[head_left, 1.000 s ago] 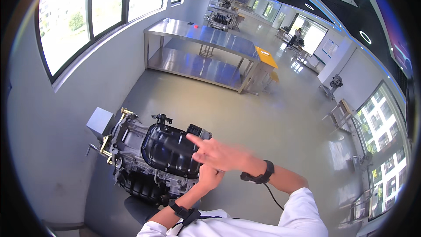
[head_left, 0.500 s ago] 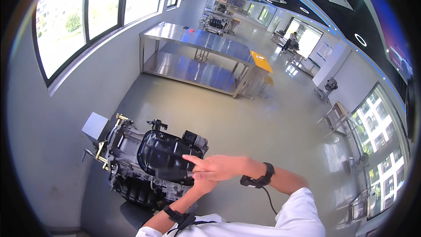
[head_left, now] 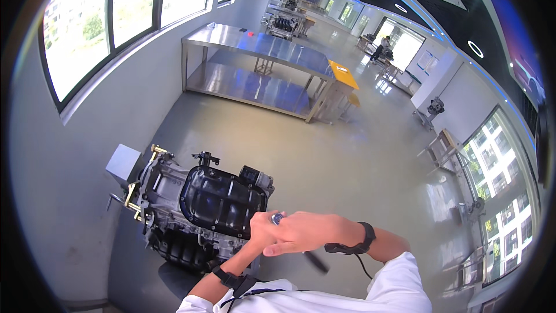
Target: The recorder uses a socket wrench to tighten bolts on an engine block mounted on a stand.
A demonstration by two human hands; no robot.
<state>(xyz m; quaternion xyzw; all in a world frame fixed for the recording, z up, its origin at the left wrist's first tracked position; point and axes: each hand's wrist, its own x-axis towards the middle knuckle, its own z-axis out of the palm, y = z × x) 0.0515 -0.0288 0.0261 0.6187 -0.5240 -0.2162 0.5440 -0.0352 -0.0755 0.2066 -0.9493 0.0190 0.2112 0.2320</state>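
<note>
My left hand (head_left: 260,230) and my right hand (head_left: 304,232) meet just at the right end of a car engine (head_left: 174,208) mounted on a stand. The engine's black oil pan (head_left: 223,200) faces up. My left hand is curled, and a small shiny round metal part (head_left: 277,218) shows at the top of its fingers. My right hand lies across the left one with its fingers stretched toward the engine, hiding most of the left hand. Both wrists wear black straps, the right one (head_left: 366,237) with a cable.
A grey box (head_left: 123,163) is fixed at the engine's far left end, by the wall under the windows. A long steel bench (head_left: 260,52) with a lower shelf stands across the grey floor, a yellow-topped stool (head_left: 343,76) beside it. More benches and a person sit far back.
My hands have dropped lower and closer to my body, the right hand sliding over the left. The view has tilted so the engine sits further left.
</note>
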